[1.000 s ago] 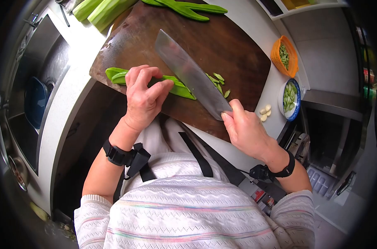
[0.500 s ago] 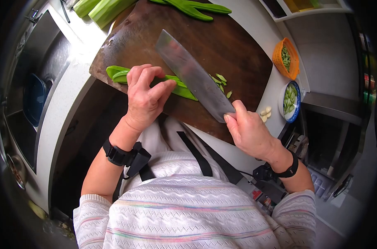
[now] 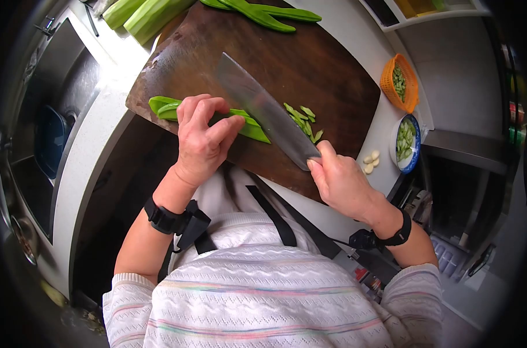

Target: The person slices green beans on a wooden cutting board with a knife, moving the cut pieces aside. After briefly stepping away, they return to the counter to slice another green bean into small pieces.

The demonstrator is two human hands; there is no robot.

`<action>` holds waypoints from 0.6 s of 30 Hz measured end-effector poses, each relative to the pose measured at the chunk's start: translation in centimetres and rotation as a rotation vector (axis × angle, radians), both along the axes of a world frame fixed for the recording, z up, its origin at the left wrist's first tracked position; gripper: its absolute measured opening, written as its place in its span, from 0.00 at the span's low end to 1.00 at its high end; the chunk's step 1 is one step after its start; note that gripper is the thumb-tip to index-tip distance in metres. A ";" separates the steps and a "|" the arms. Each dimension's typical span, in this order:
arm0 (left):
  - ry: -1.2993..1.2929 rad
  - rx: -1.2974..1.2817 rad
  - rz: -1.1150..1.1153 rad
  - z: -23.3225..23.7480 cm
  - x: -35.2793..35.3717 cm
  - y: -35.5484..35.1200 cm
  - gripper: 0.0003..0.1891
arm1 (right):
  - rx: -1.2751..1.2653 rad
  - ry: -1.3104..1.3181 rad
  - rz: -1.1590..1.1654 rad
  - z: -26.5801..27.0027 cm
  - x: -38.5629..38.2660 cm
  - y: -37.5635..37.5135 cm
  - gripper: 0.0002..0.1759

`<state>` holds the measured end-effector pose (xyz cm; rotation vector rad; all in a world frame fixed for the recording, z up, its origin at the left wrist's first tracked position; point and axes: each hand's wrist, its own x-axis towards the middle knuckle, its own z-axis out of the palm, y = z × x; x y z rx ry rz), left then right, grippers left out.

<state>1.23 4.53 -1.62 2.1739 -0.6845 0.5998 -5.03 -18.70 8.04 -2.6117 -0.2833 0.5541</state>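
Note:
Flat green beans (image 3: 253,130) lie lengthwise across a dark wooden cutting board (image 3: 286,64), near its front edge. My left hand (image 3: 204,130) is closed over them with bent fingers, pinning them down; part of the beans is hidden under it. In my right hand (image 3: 344,181) is the handle of a cleaver (image 3: 268,110), whose broad blade slants over the board at the beans' cut end. Several diagonal bean slices (image 3: 301,120) are on the blade's right side. More whole beans (image 3: 269,14) rest at the board's far edge.
Peeled green gourds (image 3: 150,20) stand at the back left, beside a sink (image 3: 81,75). On the right counter are an orange basket (image 3: 414,87) of chopped greens, a blue-rimmed bowl (image 3: 415,152) of slices and several garlic cloves (image 3: 370,160).
The cleaver has shifted slightly left and toward me, and more slices show beside its blade. The beans' cut end is slightly shorter. My left hand has hardly moved.

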 end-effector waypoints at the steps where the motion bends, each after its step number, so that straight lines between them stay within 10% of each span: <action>1: -0.001 -0.003 0.002 0.0 0.0 -0.1 0.10 | -0.003 -0.001 0.002 0.2 -0.1 -0.1 0.09; 18: 0.001 0.014 0.006 -0.1 0.0 0.0 0.10 | 0.035 0.026 -0.032 -0.9 0.5 1.5 0.10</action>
